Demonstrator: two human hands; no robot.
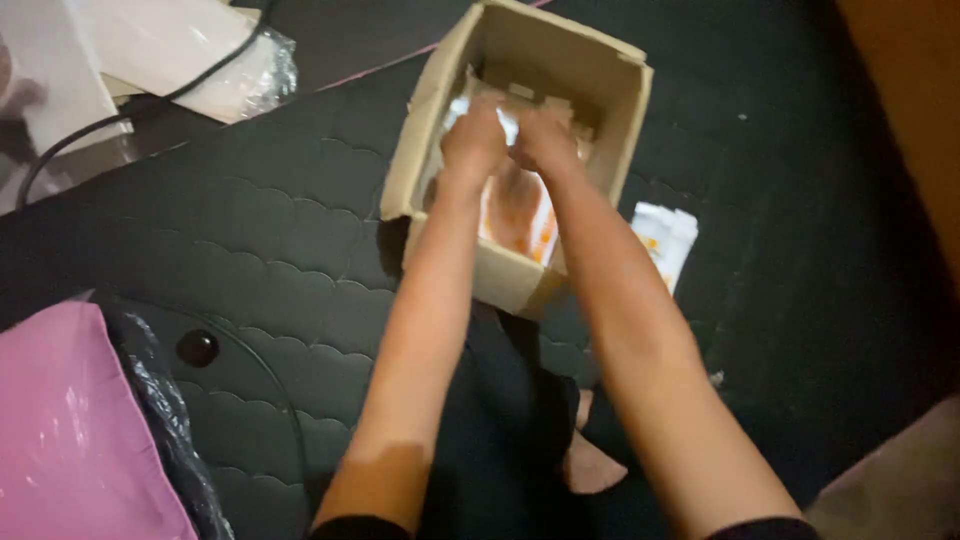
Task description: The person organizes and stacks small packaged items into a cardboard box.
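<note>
We see an open cardboard box standing slightly turned on the dark quilted mat, orange-and-white packets inside it; one white packet lies just beside its right wall.

A dark quilted mat with a scalloped stitch pattern covers most of the floor and serves as the landmark. At its right edge runs an orange-brown surface. Off its lower left corner lies a pink plastic-wrapped cushion. Beyond its upper left edge sit pale wrapped bundles crossed by a black cable. The light is dim.
</note>
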